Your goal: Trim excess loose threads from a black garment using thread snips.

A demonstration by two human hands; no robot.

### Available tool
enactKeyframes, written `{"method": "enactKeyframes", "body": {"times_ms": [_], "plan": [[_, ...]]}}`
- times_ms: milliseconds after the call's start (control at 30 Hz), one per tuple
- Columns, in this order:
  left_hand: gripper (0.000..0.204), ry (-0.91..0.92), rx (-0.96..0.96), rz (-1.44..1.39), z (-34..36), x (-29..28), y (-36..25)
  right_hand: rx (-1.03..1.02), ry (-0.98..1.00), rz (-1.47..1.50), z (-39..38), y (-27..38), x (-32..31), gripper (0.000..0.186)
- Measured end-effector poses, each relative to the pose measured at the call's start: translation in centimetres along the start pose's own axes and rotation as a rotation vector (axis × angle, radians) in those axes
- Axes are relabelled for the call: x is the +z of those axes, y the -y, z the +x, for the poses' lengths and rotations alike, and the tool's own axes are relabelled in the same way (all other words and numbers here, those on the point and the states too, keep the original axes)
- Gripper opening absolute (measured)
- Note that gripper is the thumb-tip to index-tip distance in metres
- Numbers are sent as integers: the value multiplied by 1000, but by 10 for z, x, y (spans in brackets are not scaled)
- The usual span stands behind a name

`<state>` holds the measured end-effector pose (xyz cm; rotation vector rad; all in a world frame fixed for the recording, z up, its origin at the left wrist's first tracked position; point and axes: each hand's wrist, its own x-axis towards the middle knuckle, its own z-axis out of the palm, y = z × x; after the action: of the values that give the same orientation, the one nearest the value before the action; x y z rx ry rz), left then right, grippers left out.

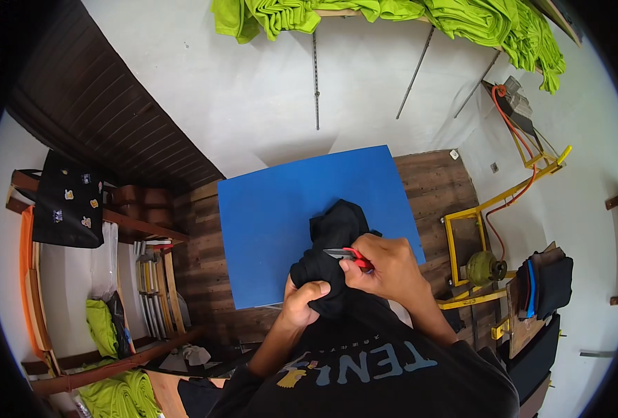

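Note:
My left hand (302, 299) grips a bunched piece of black fabric (337, 223), its fingers wrapped round the folds and partly hidden by the cloth. The fabric is held up over the near part of a blue tabletop (267, 209). My right hand (385, 272) is closed on red-handled scissors (361, 260), whose metal blades point left against the fabric, just above my left thumb. I cannot tell whether the blade tips are in the cloth.
Lime-green garments (469, 21) hang over a shelf along the back wall. A yellow metal frame (450, 244) with an olive gas cylinder (483, 266) stands at the right, beside stacked dark cloths (553, 285). Wooden racks hold a black bag (68, 195) and green fabric (114, 397) at the left.

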<state>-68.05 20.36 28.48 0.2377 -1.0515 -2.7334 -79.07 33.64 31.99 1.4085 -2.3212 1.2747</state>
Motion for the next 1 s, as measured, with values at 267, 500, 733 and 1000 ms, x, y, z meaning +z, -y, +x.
{"method": "enactKeyframes", "body": {"times_ms": [267,500,733,1000], "plan": [[7,-39,-3,-18,-3,2,3,83,-10,40,0,-7,-3,18],[4,-12,5,-9,-3,1,5,110,-76,29,3,-8,-4,20],[5,-8,0,19,-2,5,1,109,-56,39,6,-9,-5,19],[9,-23,3,7,1,6,-1,86,-14,71,5,-6,-3,19]]}}
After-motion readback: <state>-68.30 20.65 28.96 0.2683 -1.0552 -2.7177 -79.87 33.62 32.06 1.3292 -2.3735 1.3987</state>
